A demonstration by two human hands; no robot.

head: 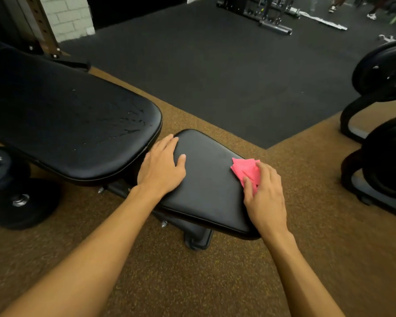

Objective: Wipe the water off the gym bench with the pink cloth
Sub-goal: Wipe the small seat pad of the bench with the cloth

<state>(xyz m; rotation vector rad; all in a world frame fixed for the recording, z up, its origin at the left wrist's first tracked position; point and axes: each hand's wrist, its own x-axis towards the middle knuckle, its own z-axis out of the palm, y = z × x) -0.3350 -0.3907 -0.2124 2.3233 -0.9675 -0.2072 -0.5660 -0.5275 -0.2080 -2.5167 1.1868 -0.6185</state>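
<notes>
The black gym bench has a small seat pad (210, 179) in front of me and a long back pad (62, 120) to the left. Water droplets (128, 124) glisten on the back pad near its rounded end. My left hand (162, 168) lies flat on the seat pad's left side, fingers straight. My right hand (265, 197) is at the seat pad's right edge, its fingers and thumb curled onto the crumpled pink cloth (247, 170), which it presses against the pad. Part of the cloth is hidden under the hand.
Brown rubber floor (192, 271) surrounds the bench, with dark matting (215, 72) beyond. Black weight plates (384, 74) on a curved stand sit at the right. A plate-loaded bar end (21, 200) lies at the left. A rack upright (44, 26) and other machines stand at the back.
</notes>
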